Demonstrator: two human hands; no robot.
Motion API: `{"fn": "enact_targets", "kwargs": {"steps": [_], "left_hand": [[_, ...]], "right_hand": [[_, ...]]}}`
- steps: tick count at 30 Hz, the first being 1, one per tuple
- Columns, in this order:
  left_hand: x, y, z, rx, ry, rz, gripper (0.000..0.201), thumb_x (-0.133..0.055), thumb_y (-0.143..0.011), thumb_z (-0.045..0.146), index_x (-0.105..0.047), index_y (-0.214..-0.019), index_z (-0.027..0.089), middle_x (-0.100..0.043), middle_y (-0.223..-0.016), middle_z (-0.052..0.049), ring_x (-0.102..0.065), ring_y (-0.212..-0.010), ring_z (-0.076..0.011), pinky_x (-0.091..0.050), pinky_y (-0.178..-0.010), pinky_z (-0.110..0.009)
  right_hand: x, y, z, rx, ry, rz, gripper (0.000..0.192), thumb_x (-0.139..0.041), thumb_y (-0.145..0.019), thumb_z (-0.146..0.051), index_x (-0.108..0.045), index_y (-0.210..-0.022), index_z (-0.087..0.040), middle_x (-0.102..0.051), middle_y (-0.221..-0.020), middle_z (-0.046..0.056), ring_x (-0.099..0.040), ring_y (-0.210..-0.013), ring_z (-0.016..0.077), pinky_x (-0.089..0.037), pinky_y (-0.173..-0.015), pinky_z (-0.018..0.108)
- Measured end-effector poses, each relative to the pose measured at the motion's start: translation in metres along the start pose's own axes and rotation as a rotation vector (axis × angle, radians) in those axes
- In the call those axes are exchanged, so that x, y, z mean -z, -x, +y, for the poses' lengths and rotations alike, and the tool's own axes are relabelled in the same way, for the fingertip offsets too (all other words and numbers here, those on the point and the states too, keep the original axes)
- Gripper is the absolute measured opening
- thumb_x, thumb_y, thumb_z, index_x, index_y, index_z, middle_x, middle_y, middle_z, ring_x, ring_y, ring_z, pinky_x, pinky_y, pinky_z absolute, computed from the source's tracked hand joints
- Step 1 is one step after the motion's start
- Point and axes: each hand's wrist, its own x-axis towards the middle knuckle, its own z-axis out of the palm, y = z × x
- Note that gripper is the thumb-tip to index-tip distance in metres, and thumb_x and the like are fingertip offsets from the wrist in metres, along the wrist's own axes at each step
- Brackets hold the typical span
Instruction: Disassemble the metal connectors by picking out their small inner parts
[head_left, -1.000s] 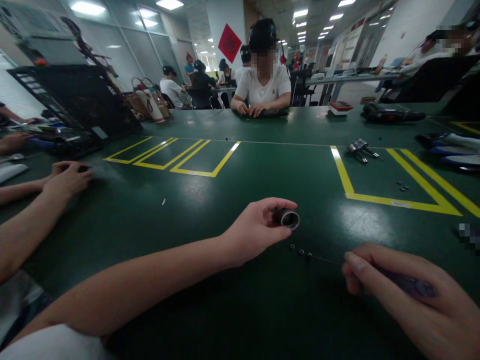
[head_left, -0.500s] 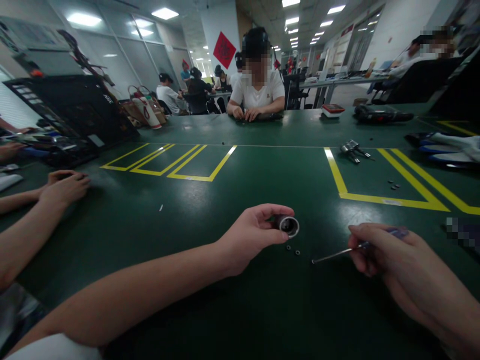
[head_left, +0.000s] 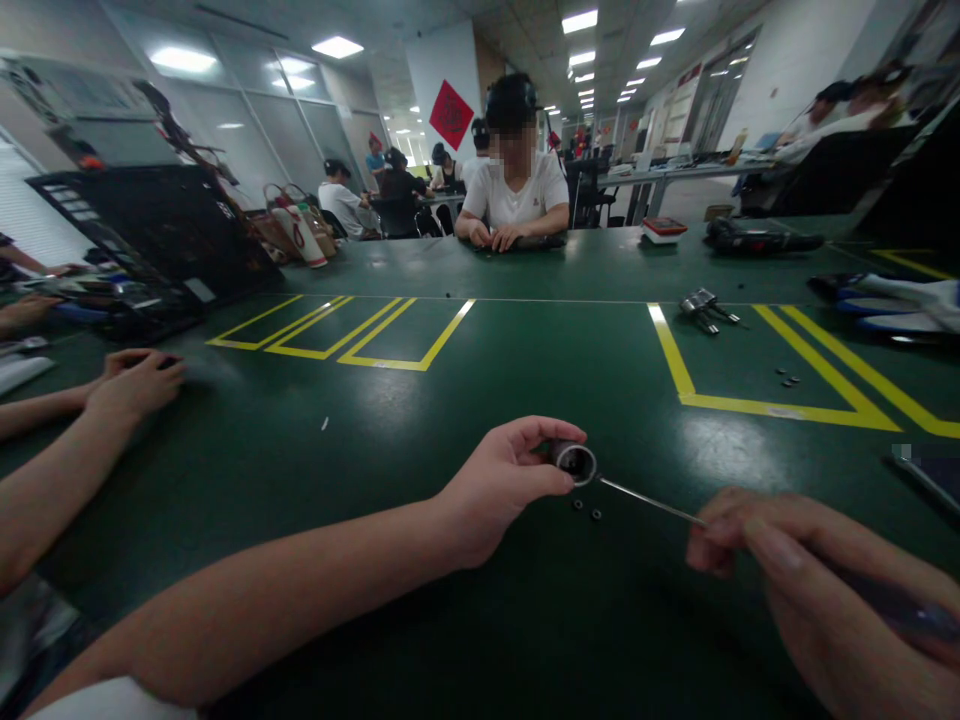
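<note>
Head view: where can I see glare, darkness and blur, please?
Head view: whitish glare on the green table; head view: the table's near part falls dark; head view: the right hand and the tool handle look slightly soft.

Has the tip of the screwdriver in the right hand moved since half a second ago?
Yes. Against the right small ring below the tube, the tip of the screwdriver has moved left and upward in the picture.

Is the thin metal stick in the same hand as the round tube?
No: the right hand holds the thin metal stick, the left hand the round tube.
</note>
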Motion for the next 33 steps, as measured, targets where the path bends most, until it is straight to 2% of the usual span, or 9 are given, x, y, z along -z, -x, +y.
{"fn": "enact_targets", "kwargs": {"steps": [2,4,7,11,20,27,33], "left_hand": [[-0.001,0.001,0.0,-0.002,0.004,-0.01,0.038,-0.064,-0.064,0.003,-0.06,-0.1,0.015,-0.063,-0.106,-0.008,-0.06,-0.099,-0.0199,-0.042,-0.092,-0.037],[-0.003,0.003,0.0,-0.012,0.014,-0.013,0.038,-0.065,-0.064,0.003,-0.059,-0.1,0.014,-0.064,-0.102,-0.008,-0.06,-0.098,-0.0199,-0.043,-0.09,-0.036],[-0.006,0.004,-0.001,-0.028,0.03,-0.014,0.036,-0.066,-0.064,0.005,-0.059,-0.098,0.014,-0.065,-0.098,-0.007,-0.061,-0.096,-0.0196,-0.044,-0.087,-0.035],[-0.007,0.004,-0.003,-0.056,0.019,0.024,0.031,-0.067,-0.063,0.006,-0.061,-0.092,0.015,-0.065,-0.097,-0.006,-0.061,-0.095,-0.0193,-0.045,-0.085,-0.034],[-0.007,0.001,-0.01,-0.101,-0.046,0.046,0.02,-0.064,-0.067,0.007,-0.06,-0.084,0.015,-0.066,-0.087,-0.003,-0.064,-0.088,-0.0167,-0.049,-0.08,-0.033],[-0.01,0.0,-0.008,-0.092,-0.071,0.12,0.015,-0.063,-0.067,0.006,-0.06,-0.08,0.014,-0.066,-0.082,-0.004,-0.064,-0.083,-0.0163,-0.05,-0.075,-0.03],[-0.008,-0.001,-0.013,-0.125,-0.086,0.103,0.016,-0.062,-0.068,0.008,-0.06,-0.082,0.015,-0.066,-0.083,-0.004,-0.065,-0.083,-0.0164,-0.05,-0.072,-0.028]], "right_hand": [[-0.001,0.003,-0.003,0.186,0.159,-0.129,0.013,-0.051,-0.084,-0.028,-0.064,-0.085,-0.026,-0.068,-0.082,0.0,-0.065,-0.074,0.0164,-0.053,-0.059,0.021],[-0.004,0.003,-0.005,0.318,0.274,-0.2,0.015,-0.052,-0.084,-0.023,-0.06,-0.097,-0.026,-0.068,-0.088,-0.001,-0.066,-0.08,0.015,-0.054,-0.065,0.019],[-0.009,0.0,-0.009,0.462,0.379,-0.21,0.021,-0.053,-0.084,-0.022,-0.056,-0.105,-0.025,-0.068,-0.091,0.001,-0.066,-0.084,0.0152,-0.055,-0.072,0.02],[-0.014,-0.003,-0.016,0.615,0.397,-0.185,0.021,-0.047,-0.085,-0.017,-0.054,-0.104,-0.024,-0.07,-0.082,0.003,-0.068,-0.077,0.0152,-0.056,-0.063,0.02],[-0.024,0.001,-0.018,0.682,0.463,-0.134,0.023,-0.044,-0.08,-0.008,-0.058,-0.093,-0.021,-0.07,-0.073,0.003,-0.068,-0.071,0.0154,-0.056,-0.06,0.022],[-0.02,-0.004,-0.024,0.745,0.532,-0.133,0.022,-0.043,-0.081,-0.007,-0.063,-0.081,-0.017,-0.07,-0.068,0.004,-0.067,-0.062,0.0135,-0.056,-0.059,0.021],[-0.025,-0.005,-0.029,0.75,0.553,-0.151,0.028,-0.04,-0.084,-0.007,-0.064,-0.074,-0.016,-0.069,-0.066,0.004,-0.066,-0.061,0.0134,-0.055,-0.057,0.021]]}}
